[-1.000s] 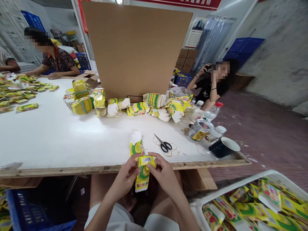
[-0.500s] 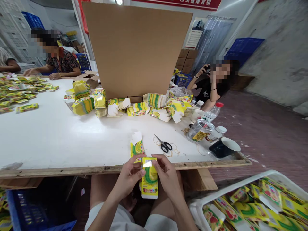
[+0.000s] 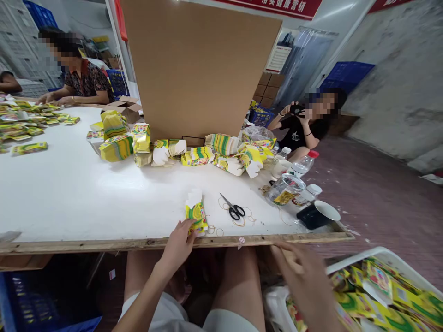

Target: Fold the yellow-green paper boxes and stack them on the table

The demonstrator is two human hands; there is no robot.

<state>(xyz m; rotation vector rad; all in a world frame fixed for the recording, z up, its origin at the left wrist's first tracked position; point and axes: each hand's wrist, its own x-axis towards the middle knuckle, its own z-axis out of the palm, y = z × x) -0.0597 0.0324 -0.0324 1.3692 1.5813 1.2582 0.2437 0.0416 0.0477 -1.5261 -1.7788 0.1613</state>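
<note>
A small stack of yellow-and-green printed cartons [image 3: 197, 213], flat with white flaps, lies at the table's front edge. My left hand [image 3: 182, 237] has its fingers and thumb closed on the near end of these cartons. My right hand [image 3: 299, 272] is off the table to the right, at the near side of a white bin [image 3: 384, 252] full of yellow cartons [image 3: 380, 304]. It is blurred by motion; its fingers look stretched and apart, and nothing shows in them. Black-handled scissors [image 3: 236, 211] lie right of the cartons, among loose rubber bands [image 3: 251, 216].
Bundles of flat cartons [image 3: 117, 147] line the table before a large cardboard sheet [image 3: 204, 69]. Bottles, a clear jar [image 3: 286, 189] and a dark mug [image 3: 316, 215] stand at right. A blue crate [image 3: 44, 299] is below left. Two people [image 3: 86, 83] [image 3: 297, 124] sit beyond the table.
The yellow carton held between both hands over my lap is gone from there. My right hand has swung right to the bin; my left hand has moved onto the cartons on the table.
</note>
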